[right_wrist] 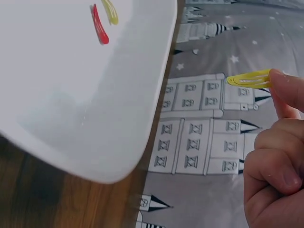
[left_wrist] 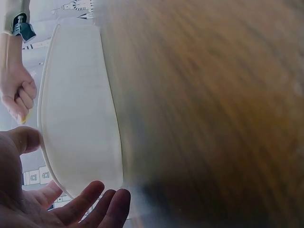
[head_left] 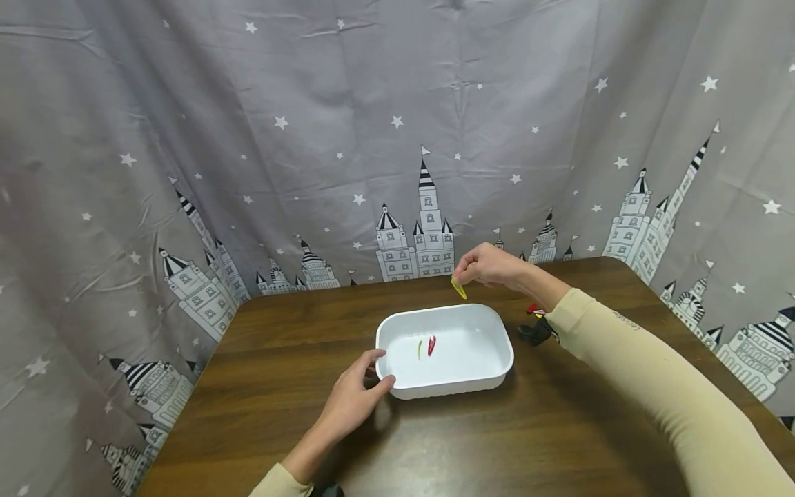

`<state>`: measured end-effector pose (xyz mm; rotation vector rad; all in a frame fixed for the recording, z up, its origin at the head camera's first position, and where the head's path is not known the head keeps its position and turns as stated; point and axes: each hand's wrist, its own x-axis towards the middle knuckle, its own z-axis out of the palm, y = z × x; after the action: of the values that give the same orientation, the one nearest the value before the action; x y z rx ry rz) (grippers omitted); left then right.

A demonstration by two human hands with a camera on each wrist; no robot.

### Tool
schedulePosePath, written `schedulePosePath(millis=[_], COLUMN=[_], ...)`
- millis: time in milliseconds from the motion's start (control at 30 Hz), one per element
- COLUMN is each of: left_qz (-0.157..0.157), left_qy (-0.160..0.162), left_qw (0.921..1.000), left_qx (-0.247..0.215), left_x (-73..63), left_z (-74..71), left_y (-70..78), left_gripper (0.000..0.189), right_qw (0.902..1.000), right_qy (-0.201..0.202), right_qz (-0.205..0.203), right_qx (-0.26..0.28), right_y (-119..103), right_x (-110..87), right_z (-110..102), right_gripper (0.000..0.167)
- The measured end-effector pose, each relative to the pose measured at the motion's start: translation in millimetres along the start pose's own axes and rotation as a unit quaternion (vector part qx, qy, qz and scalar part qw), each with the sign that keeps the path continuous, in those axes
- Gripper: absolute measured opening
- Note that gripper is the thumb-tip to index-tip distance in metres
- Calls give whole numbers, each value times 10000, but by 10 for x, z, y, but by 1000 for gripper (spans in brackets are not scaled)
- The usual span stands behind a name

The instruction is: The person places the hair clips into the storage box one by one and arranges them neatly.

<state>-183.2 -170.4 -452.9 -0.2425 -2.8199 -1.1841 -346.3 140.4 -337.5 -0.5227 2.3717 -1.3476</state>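
A white rectangular tray (head_left: 444, 390) stands on the table. In it lie a red snap hair clip (head_left: 431, 346) and a yellow one (right_wrist: 110, 11), side by side. My left hand (head_left: 355, 395) holds the tray's near left corner, thumb on the front rim and forefinger at the left side. Above the far rim, my right hand (head_left: 487, 266) pinches another yellow snap hair clip (right_wrist: 248, 79) between thumb and forefinger. That clip's narrow end points away from the fingertips, and the other fingers are curled into the palm.
To the right of the tray, several small red, pink and yellow pieces (head_left: 531, 308) lie on the brown wooden table (head_left: 298, 345), partly hidden by the right wrist's black camera (head_left: 535, 333). A grey curtain (head_left: 348, 138) with castles and stars hangs behind the table.
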Motion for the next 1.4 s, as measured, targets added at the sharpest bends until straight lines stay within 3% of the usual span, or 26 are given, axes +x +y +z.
schedulePosePath(millis=[500,900,1400], left_qz=[34,29,5], left_qy=[-20,-1,-19], left_qw=[10000,10000,10000], left_qx=[-48,-52,-34], left_x=[-5,-19,-11], left_z=[4,3,8], left_y=[0,3,4], left_gripper=[47,48,46], right_qw=[9980,9949,9901], right_qy=[-508,-798,-1055], right_qz=[-10,45,342], right_qx=[-376,-612,-862], right_y=[-69,42,160], right_x=[235,375,435], right_z=[374,663,833], right_gripper=[6,5,4])
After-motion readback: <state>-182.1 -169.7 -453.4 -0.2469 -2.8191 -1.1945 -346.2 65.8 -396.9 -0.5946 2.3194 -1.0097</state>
